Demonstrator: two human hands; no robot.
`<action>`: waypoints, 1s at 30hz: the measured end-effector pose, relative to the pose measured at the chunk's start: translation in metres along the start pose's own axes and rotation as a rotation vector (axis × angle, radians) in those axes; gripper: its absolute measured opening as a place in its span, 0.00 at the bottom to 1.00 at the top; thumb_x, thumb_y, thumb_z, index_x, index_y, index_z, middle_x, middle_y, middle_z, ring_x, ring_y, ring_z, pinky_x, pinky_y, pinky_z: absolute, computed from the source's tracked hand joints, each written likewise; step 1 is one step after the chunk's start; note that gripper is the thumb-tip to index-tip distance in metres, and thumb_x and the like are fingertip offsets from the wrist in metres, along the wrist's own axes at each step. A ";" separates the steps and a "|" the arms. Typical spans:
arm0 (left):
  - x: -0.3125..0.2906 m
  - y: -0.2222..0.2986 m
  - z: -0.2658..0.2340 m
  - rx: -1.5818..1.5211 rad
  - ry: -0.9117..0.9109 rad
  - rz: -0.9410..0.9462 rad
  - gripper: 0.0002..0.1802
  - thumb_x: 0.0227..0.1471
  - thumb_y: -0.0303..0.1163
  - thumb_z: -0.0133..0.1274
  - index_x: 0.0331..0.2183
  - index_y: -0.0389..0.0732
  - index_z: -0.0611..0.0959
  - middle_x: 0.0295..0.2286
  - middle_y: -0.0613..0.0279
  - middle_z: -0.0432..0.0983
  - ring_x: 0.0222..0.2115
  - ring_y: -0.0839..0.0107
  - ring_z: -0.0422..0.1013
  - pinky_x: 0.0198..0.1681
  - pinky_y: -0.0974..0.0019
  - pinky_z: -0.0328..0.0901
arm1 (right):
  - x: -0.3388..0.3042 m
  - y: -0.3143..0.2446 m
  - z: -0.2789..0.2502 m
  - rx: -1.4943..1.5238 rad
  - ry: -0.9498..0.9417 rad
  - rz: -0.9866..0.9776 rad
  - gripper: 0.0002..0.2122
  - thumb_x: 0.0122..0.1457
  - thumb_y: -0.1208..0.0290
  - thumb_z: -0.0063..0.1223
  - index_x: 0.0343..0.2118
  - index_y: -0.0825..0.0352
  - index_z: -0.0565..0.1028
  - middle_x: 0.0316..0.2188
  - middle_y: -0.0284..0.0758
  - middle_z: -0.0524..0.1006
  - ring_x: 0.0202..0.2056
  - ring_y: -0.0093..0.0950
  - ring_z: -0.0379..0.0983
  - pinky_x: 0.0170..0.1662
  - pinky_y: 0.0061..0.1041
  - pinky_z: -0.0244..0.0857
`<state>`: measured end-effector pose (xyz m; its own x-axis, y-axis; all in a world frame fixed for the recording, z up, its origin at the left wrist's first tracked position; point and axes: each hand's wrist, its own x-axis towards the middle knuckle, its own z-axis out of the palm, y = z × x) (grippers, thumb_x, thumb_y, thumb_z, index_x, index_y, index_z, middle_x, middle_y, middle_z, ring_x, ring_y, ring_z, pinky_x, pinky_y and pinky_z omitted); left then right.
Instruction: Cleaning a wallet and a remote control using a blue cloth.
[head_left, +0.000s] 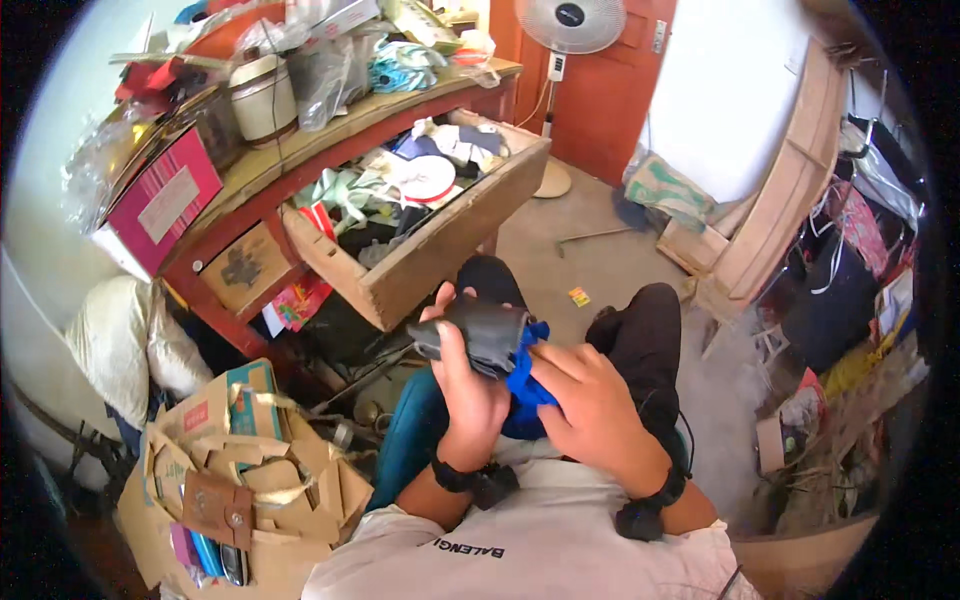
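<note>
In front of my lap, my left hand (468, 390) grips a dark, leather-like black wallet or pouch (485, 335) from below, its thumb along the near side. A crumpled blue cloth (524, 372) is pinched in my right hand (592, 408) and touches the right end of the black piece. Part of the cloth is hidden behind my right fingers. Whether the black piece is folded or has an opening, I cannot tell. Both wrists wear black bands.
Ahead, a pulled-out wooden drawer (460, 235) holds clothes and a round white item. Flattened cardboard (335, 490) at lower left carries a brown wallet (217, 512) and small cases. A standing fan (572, 22) is at the back; a wooden frame (780, 215) leans right.
</note>
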<state>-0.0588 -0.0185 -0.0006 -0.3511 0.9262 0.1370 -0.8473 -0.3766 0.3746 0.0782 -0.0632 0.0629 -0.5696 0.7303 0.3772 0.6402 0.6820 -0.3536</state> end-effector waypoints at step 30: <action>-0.001 -0.013 0.015 0.017 -0.953 0.138 0.33 0.38 0.36 0.72 0.42 0.51 0.67 0.55 0.51 0.56 0.64 0.41 0.42 0.60 0.38 0.57 | -0.067 0.052 0.009 1.260 -0.312 0.163 0.30 0.45 0.80 0.61 0.57 0.68 0.69 0.55 0.32 0.72 0.58 0.26 0.62 0.63 0.30 0.49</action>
<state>-0.0411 -0.0137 0.0083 0.0303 0.5003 0.8653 -0.8142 -0.4898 0.3117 0.1448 -0.0765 0.0117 -0.7351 0.6704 0.1012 -0.1094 0.0301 -0.9935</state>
